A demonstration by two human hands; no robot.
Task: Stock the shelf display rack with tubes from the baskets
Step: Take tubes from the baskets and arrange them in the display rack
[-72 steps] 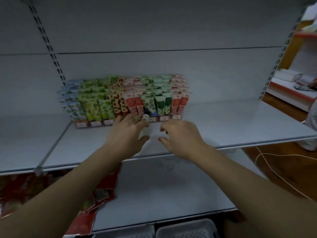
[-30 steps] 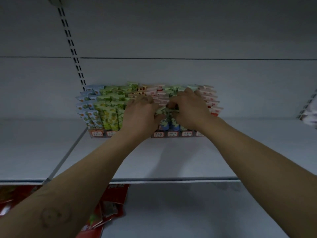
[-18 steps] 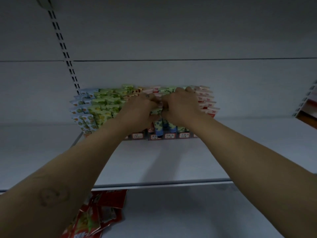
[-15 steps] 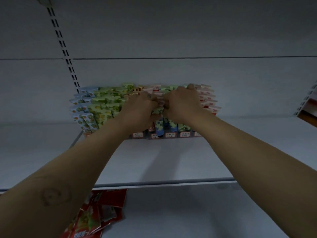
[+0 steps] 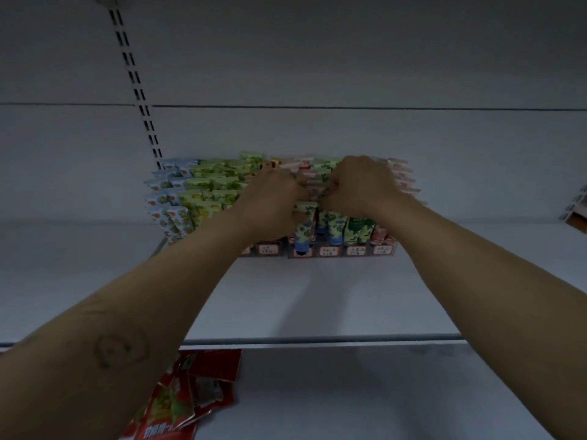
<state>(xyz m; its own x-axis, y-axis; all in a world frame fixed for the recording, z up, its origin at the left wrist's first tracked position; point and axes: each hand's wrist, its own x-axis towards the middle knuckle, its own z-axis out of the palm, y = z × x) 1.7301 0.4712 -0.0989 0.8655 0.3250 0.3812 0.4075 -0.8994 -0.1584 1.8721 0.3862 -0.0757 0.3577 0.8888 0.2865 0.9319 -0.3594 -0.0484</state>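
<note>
Deep into nearly full rack with left hand and right hand curled among middle tubes; grip impossible to tell. Few slots left, probably.

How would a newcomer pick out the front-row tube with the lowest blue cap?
A display rack packed with tubes stands on the white shelf. In its front row, below the gap between left hand and right hand, is a floral tube. Unlike its neighbours, its blue cap dips onto the price labels.
</note>
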